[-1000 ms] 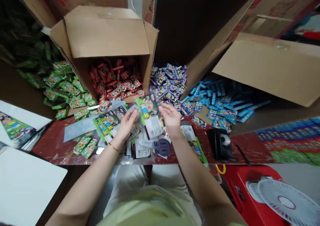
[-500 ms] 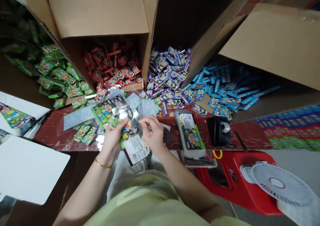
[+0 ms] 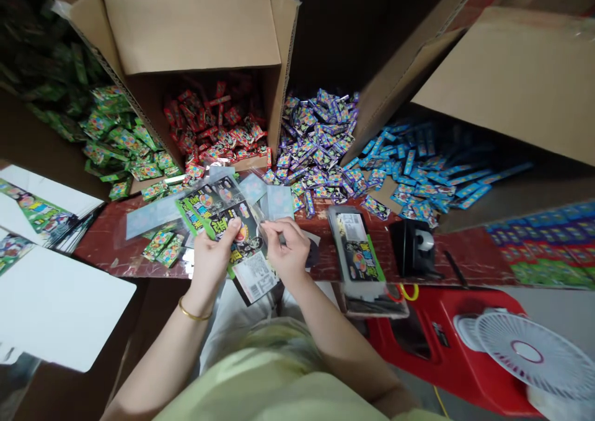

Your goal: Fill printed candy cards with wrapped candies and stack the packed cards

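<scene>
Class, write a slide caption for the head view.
Left hand grips a printed packet, right hand pinching at its edge, before red packs and purple packs.

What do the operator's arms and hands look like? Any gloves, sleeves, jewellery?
No gloves on the left hand or right hand. A thin gold-coloured bangle circles the left wrist; none shows on the right. Both forearms are bare, without visible cables. Top: pale yellow-green; sleeve ends unclear.
</scene>
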`<state>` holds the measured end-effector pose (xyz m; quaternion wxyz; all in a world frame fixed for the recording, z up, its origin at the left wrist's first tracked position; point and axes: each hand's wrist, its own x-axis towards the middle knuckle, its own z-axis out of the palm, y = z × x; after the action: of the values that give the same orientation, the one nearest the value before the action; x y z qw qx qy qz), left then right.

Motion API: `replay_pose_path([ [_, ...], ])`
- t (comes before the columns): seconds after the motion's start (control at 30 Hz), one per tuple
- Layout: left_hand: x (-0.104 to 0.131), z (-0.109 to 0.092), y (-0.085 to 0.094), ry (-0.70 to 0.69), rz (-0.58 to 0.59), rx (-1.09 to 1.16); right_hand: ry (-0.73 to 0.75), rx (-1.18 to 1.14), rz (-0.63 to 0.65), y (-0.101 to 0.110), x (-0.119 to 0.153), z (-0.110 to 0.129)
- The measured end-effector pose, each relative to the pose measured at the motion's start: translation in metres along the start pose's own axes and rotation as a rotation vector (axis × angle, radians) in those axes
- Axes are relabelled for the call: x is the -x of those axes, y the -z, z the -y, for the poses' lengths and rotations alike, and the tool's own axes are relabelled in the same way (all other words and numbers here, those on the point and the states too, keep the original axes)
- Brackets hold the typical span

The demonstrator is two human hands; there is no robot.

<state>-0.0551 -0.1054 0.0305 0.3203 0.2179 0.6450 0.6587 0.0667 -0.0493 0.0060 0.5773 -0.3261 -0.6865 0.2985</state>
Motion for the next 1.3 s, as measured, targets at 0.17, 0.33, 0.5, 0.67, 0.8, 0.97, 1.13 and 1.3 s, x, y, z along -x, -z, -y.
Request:
replay_pose_path([
  [0.17, 0.000, -0.001, -0.005, 0.006, -0.034, 0.053, 0.075, 0.102, 0.013, -0.004, -0.002, -0.003],
  [0.33, -0.005, 0.002, -0.002, -0.005, -0.007, -0.020, 0.062, 0.116, 0.027, -0.004, -0.001, -0.003],
  [0.5, -0.008, 0.008, -0.001, -0.053, 0.030, -0.191, -0.032, -0.022, -0.020, -0.005, 0.006, -0.001],
  [0.67, -0.012, 0.017, 0.004, -0.072, -0.004, -0.261, -0.043, -0.090, -0.075, 0.008, 0.003, 0.015],
  [0.8, -0.034, 0.019, 0.024, -0.052, -0.067, -0.394, -0.026, -0.086, -0.223, 0.041, -0.023, 0.017],
  [0.97, -0.104, 0.009, 0.042, -0.257, 0.016, -0.625, -0.144, 0.013, -0.195, 0.086, -0.033, -0.026],
  [1.13, -0.124, 0.007, 0.005, -0.713, -0.055, -0.999, -0.388, 0.154, 0.106, 0.104, 0.028, -0.070],
  [1.3, -0.079, 0.037, -0.080, -1.120, 0.919, -1.176, -0.386, 0.404, 0.276, 0.096, 0.063, -0.090],
])
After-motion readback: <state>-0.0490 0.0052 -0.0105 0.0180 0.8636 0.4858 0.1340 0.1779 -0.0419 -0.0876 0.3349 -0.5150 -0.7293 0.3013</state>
